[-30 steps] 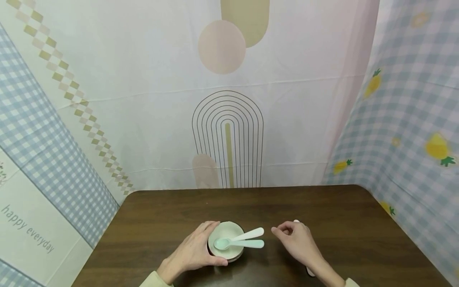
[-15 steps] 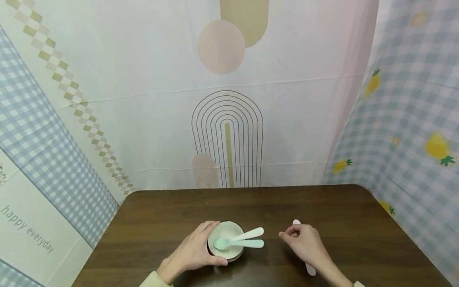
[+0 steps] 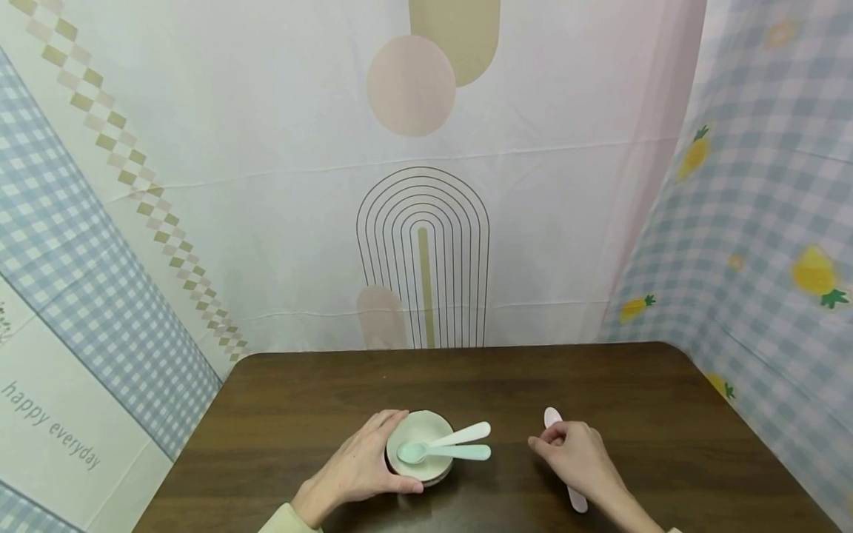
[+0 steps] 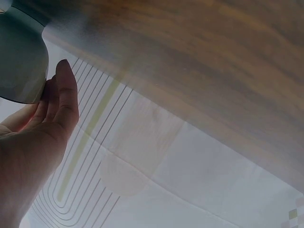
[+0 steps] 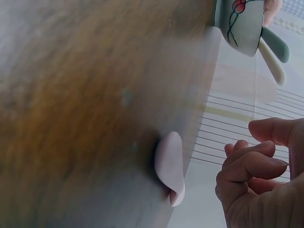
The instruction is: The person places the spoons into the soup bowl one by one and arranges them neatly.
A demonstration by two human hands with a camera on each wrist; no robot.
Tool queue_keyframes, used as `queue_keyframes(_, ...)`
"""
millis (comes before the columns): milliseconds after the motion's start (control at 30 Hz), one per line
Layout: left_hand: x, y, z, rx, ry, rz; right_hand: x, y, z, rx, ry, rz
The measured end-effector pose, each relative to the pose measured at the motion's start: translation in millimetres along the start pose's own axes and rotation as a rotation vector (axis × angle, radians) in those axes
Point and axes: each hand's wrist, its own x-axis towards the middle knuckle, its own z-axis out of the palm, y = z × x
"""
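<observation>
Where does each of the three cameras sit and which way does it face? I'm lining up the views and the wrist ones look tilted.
Head: worn high, looking forward and down at the table; shows the left hand gripping the bowl and the right hand over the pink spoon.
Left wrist: beside the left hand, rotated; shows fingers on the bowl.
Right wrist: low, rotated; shows curled fingers near the pink spoon.
Shared: right wrist and head both show bowl and pink spoon.
</observation>
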Motion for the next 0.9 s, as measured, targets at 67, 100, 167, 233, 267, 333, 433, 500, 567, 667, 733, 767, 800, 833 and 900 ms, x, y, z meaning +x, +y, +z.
queue_keyframes(67,0.0,-0.2,0.0,0.001,-0.001,0.001,0.2,1.7,-0.2,-0.010,0.003,0.001)
queue_keyframes(100,0.0,-0.3,0.0,0.001,-0.001,0.001,0.2,2.6,-0.4,-0.014,0.005,0.002)
queue_keyframes(167,0.0,-0.4,0.2,-0.002,-0.002,0.001,0.1,4.6,-1.2,-0.023,0.008,0.005)
queue_keyframes(233,-0.1,-0.4,0.4,-0.003,-0.002,0.000,-0.3,6.4,-2.6,-0.032,0.012,0.009)
queue_keyframes(267,-0.1,-0.4,0.4,-0.004,-0.001,0.000,-0.7,7.1,-3.5,-0.034,0.013,0.010)
queue_keyframes(333,-0.1,-0.4,0.5,-0.004,-0.001,0.000,-1.2,8.9,-5.0,-0.042,0.019,0.012)
queue_keyframes(433,0.1,-0.5,0.3,-0.004,0.001,0.000,-1.7,11.2,-6.5,-0.053,0.024,0.011)
queue_keyframes(500,0.4,-0.5,0.2,-0.006,0.002,0.001,-1.6,13.3,-6.9,-0.058,0.023,0.011)
queue_keyframes(567,0.4,-0.4,0.3,-0.007,0.003,0.002,-1.4,15.6,-7.3,-0.063,0.023,0.007)
queue_keyframes(667,0.3,-0.3,0.7,-0.007,0.002,0.001,-0.7,20.0,-8.0,-0.072,0.027,-0.001)
queue_keyframes(733,0.2,0.0,0.9,-0.010,-0.001,-0.001,-0.2,22.5,-8.6,-0.081,0.032,-0.006)
queue_keyframes(767,0.2,0.1,0.8,-0.011,-0.001,-0.003,0.1,23.7,-9.0,-0.087,0.032,-0.008)
queue_keyframes(800,0.1,0.2,0.8,-0.012,-0.002,-0.005,0.3,24.7,-9.4,-0.089,0.032,-0.012)
queue_keyframes(833,0.1,0.3,0.7,-0.013,-0.002,-0.006,0.4,25.5,-9.9,-0.093,0.032,-0.016)
queue_keyframes(900,0.2,0.6,0.4,-0.013,-0.001,-0.006,1.2,26.7,-10.9,-0.099,0.033,-0.020)
